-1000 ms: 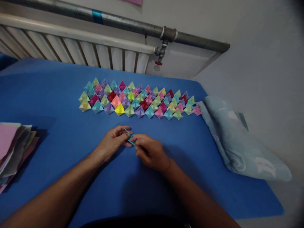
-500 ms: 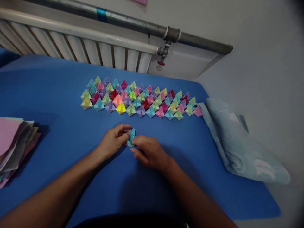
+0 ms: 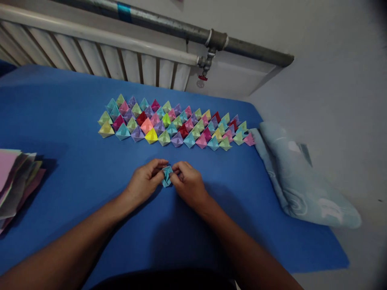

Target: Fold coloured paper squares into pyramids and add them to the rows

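As left hand [image 3: 145, 180], right hand [image 3: 192, 184] pinch — teal paper [image 3: 166, 179]

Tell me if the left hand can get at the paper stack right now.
Probably yes: only blue surface shows between the left hand and the paper stack. But it holds the teal paper together with the right hand, so it would likely have to let go first.

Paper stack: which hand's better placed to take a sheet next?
Left hand, I'd judge: the paper stack lies over on that side, while the right hand would likely have to cross the left forearm. Both hold the folded teal paper, so the left would need freeing first.
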### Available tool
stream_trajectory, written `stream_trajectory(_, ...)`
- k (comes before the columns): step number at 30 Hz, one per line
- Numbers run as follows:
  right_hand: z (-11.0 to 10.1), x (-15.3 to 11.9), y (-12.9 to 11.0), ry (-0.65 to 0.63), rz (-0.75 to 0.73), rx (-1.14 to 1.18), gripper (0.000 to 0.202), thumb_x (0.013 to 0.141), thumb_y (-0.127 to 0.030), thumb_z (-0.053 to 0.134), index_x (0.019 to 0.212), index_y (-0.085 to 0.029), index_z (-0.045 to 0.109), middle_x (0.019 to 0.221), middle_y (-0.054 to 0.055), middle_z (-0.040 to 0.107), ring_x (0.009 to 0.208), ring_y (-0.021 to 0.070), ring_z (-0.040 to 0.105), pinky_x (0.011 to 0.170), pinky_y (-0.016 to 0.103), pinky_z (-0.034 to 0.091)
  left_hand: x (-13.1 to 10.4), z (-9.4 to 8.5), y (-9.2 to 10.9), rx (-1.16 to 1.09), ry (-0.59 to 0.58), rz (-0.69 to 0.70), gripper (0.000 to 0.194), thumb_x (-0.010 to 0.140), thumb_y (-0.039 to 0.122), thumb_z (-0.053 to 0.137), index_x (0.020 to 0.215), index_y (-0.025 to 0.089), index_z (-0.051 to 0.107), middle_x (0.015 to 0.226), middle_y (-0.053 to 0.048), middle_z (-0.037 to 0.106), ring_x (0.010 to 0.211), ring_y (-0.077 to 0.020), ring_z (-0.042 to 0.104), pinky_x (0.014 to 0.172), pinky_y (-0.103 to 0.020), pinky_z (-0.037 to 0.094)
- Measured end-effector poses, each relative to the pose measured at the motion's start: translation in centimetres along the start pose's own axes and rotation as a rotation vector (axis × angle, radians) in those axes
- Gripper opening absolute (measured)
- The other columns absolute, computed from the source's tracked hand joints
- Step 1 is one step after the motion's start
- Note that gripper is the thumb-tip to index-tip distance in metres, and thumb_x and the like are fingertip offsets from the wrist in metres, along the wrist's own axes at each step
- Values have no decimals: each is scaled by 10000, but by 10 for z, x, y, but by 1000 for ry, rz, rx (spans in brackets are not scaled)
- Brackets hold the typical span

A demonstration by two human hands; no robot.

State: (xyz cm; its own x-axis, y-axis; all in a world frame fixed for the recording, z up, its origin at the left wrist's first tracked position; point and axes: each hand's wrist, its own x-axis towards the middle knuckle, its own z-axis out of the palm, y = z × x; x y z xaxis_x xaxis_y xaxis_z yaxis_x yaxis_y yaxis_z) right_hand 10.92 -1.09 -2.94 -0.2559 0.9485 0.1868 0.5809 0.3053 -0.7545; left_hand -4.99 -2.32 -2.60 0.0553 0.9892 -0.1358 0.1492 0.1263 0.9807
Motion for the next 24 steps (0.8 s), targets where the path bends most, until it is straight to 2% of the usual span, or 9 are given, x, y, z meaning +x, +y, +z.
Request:
stream_trajectory(5, -2, -1, 1, -3, -84, -72, 131, 862, -171, 511, 758, -215, 578, 704, -4, 603, 653, 135, 537, 665, 253, 421, -2, 1, 5, 38, -10, -31, 268, 743, 347, 636, 967, 202, 672, 799, -18, 731, 664, -170, 677, 618, -291, 538)
stream_trajectory(8, -1, -1, 2, 4, -104, -60, 139, 872, -180, 510, 751, -211, 570, 706, -2, 606, 652, 135, 542, 662, 252, 417, -3, -1, 8, 116, -56, -35, 186, 779, 368, 602, 829, 201, 666, 667, 13, 670, 532, -134, 617, 522, -247, 488)
stream_trajectory(11, 0, -2, 0, -9, -111, -84, 138, 879, -186, 513, 755, -210, 570, 717, 1, 612, 659, 133, 543, 665, 250, 408, -3, -3, 10, 227, -68, 0, 182, 807, 347, 555, 724, 202, 628, 594, 26, 630, 486, -126, 599, 499, -233, 455)
stream_trajectory(15, 0, -2, -2, -56, -97, -204, 163, 879, -178, 522, 721, -211, 545, 715, 6, 611, 657, 134, 530, 645, 254, 380, -4, -3, 10, 306, -47, 44, 173, 810, 322, 540, 723, 206, 634, 582, 23, 634, 484, -129, 597, 508, -237, 448)
stream_trajectory(21, -1, -1, -2, -88, -103, -226, 164, 874, -166, 519, 716, -208, 543, 701, 6, 604, 655, 135, 536, 643, 252, 374, -4, 1, 7, 138, -66, -37, 151, 759, 348, 592, 773, 207, 643, 617, 11, 652, 528, -147, 612, 486, -244, 488)
stream_trajectory(24, -1, -2, -2, -80, -107, -203, 153, 871, -172, 522, 726, -213, 549, 698, 2, 604, 651, 132, 536, 644, 249, 377, -4, 1, 7, 123, -51, -45, 130, 734, 337, 612, 736, 208, 628, 593, 23, 634, 512, -135, 598, 483, -238, 491)
